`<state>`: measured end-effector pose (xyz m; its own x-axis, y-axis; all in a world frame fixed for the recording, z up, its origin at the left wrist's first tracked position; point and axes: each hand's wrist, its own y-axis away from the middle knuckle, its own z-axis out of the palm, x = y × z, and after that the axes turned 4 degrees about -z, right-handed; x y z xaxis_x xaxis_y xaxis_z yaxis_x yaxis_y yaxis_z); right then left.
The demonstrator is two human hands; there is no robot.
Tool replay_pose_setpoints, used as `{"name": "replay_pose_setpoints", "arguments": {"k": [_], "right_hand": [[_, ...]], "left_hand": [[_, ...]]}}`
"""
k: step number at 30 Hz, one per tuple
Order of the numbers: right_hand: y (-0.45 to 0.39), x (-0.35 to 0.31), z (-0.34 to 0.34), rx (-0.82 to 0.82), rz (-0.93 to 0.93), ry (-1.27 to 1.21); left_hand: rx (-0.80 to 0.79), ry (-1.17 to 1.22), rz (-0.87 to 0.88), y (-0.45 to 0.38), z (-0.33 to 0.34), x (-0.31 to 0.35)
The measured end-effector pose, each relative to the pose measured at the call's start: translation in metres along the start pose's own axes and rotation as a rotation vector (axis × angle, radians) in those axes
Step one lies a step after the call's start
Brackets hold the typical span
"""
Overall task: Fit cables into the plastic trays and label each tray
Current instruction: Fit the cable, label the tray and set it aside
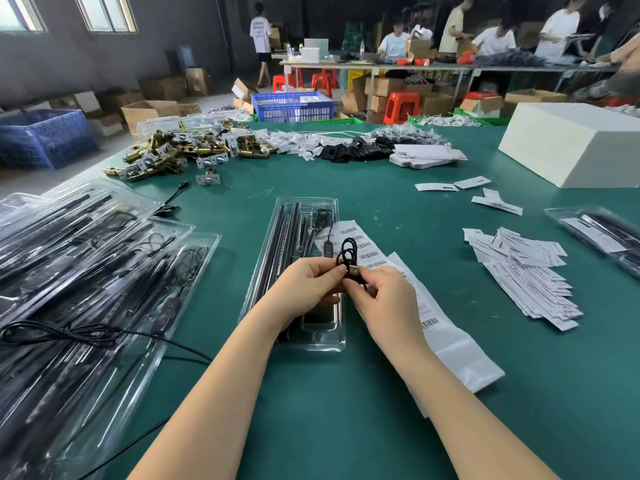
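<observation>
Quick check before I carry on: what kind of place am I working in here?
Likely a packing workshop or small factory floor. The hands coil a cable over a tray beside barcode labels, filled trays are stacked at left, and other workers pack among cardboard boxes behind.

two bare hands, left (pixel 304 289) and right (pixel 384 299). one clear plastic tray (pixel 294 327) lies in front of them, one coiled black cable (pixel 348 252) above it. two blue plastic crates (pixel 45 136), one white foam block (pixel 568 143), one strip of barcode labels (pixel 367 247). the stacked trays at left are too overlapped to count.
</observation>
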<state>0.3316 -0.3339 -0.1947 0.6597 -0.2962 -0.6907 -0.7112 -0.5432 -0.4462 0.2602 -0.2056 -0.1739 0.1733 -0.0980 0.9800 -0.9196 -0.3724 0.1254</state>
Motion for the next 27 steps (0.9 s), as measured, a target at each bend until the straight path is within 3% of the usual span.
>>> {"name": "replay_pose_setpoints", "arguments": {"k": [6, 14, 17, 19, 22, 27], "right_hand": [[0.001, 0.000, 0.006, 0.018, -0.011, 0.074], [-0.002, 0.004, 0.006, 0.099, 0.120, -0.117], [-0.002, 0.007, 0.005, 0.091, 0.160, -0.201], [-0.002, 0.007, 0.004, 0.091, 0.176, -0.235], [-0.002, 0.008, 0.003, 0.080, 0.178, -0.249], [-0.005, 0.012, 0.003, 0.069, 0.209, -0.225]], "left_hand": [[0.062, -0.151, 0.035, 0.006, 0.008, 0.004], [0.010, -0.309, 0.047, 0.018, 0.014, 0.016], [0.058, -0.741, 0.073, 0.027, 0.000, 0.025], [-0.042, -1.033, -0.001, 0.037, -0.015, 0.027], [-0.177, -1.099, -0.119, 0.051, -0.024, 0.023], [0.016, -1.085, 0.124, 0.054, -0.015, 0.007]]}}
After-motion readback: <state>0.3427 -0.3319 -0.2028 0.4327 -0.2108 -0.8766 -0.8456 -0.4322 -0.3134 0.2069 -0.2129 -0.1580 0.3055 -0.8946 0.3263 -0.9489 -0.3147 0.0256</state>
